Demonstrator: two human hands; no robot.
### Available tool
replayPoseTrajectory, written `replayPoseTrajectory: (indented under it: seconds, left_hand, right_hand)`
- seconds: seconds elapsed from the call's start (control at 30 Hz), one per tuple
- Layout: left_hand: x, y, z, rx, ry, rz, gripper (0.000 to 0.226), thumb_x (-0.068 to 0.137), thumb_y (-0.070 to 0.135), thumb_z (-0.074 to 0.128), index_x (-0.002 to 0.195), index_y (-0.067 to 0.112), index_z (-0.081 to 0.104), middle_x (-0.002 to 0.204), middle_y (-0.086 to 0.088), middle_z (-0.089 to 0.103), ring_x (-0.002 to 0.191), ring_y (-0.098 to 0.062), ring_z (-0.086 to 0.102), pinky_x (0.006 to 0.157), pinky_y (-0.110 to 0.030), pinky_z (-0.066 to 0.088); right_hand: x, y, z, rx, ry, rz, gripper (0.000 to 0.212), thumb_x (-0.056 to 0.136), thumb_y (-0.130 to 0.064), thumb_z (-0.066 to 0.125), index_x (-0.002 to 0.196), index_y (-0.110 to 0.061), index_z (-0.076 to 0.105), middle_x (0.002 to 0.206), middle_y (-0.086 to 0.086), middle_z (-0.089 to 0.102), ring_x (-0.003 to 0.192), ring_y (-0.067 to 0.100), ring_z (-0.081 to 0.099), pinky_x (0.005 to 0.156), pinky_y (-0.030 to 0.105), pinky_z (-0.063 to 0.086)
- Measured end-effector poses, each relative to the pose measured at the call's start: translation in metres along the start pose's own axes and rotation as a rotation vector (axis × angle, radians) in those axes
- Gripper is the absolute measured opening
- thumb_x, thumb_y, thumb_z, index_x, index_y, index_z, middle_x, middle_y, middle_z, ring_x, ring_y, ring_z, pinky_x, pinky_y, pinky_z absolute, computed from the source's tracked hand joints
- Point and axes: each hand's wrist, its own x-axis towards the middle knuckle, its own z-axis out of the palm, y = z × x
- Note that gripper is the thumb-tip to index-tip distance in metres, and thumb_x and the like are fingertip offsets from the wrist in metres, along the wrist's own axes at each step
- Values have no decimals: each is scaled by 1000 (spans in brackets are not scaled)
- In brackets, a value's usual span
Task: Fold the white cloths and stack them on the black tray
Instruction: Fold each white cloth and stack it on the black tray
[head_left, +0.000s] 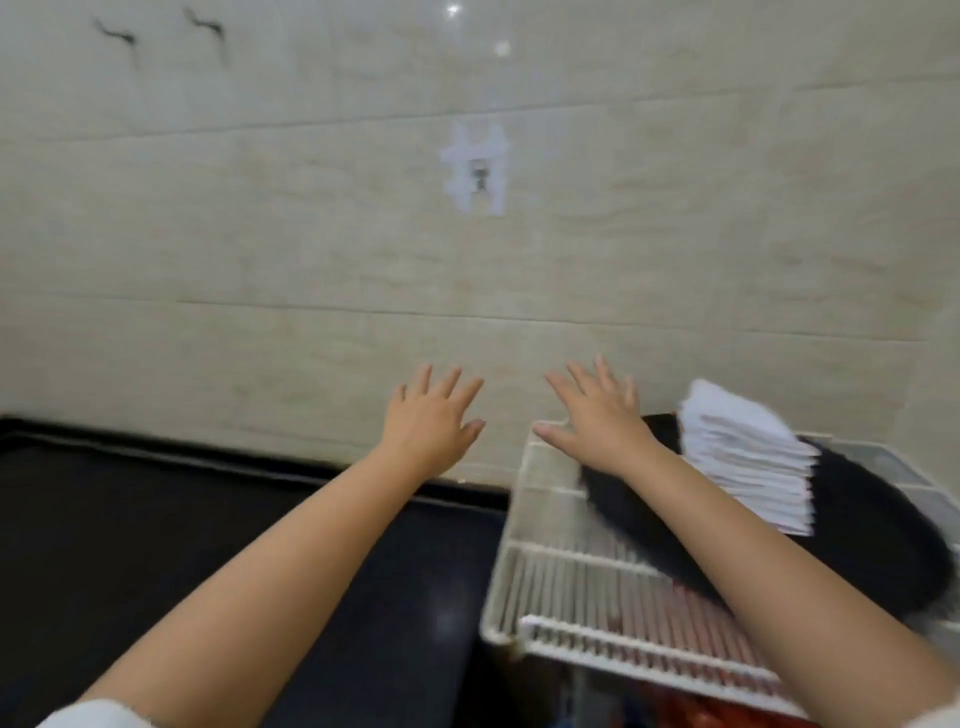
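A tall stack of folded white cloths (748, 462) sits on a round black tray (857, 525) at the right, and the tray rests on a white wire rack (566, 577). My left hand (434, 418) is raised in front of the wall with its fingers spread and holds nothing. My right hand (600, 413) is raised beside it, fingers spread, above the rack's far left corner and left of the cloth stack. My right forearm crosses over the tray and hides part of it. The frame is motion-blurred.
A black countertop (182, 519) with a raised back edge fills the lower left. A beige tiled wall (311, 234) stands right behind it, with a taped patch (475, 169) on it. Something red lies under the rack (675, 613).
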Motion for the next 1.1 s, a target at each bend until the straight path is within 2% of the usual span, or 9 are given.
replayPoseTrajectory:
  seconds: [0.13,0.33,0.67,0.87,1.1]
  left_hand:
    - [-83,-124,-13,76,3,-236,60,96,52,27,147,35,1,159,4,0,146,-28,-6,117,-49,10]
    - [-241,-293,-24,137,-56,-616,60,95,53,30,148,32,9,158,4,5,146,-26,-2,117,-47,10]
    - [-475,-482,-42,208,-84,-1201,60,96,49,32,148,28,13,158,-1,8,146,-27,2,119,-43,10]
    - [-547,-594,-54,260,-99,-1451,58,96,48,32,147,28,15,158,-2,10,146,-28,3,119,-43,12]
    - [-588,-720,-73,283,-91,-1614,57,96,45,33,147,26,15,158,-2,9,146,-27,3,118,-44,13]
  right_hand:
    - [17,-143,33,18,-63,-177,74,88,-61,37,147,-31,5,158,4,-3,144,29,-14,113,57,-4]
    - [7,-371,86,64,-174,-504,72,89,-60,34,147,-29,6,158,5,-4,144,30,-14,113,59,-4]
    - [-46,-696,146,153,-303,-1085,63,94,-53,30,147,-28,6,158,5,-5,144,29,-14,115,56,-2]
    - [-40,-859,176,211,-320,-1298,63,94,-52,31,147,-27,8,158,6,-3,144,29,-13,114,57,-1]
    - [-2,-1016,200,266,-380,-1427,63,94,-50,32,147,-27,8,158,5,-2,145,28,-12,115,55,-1]
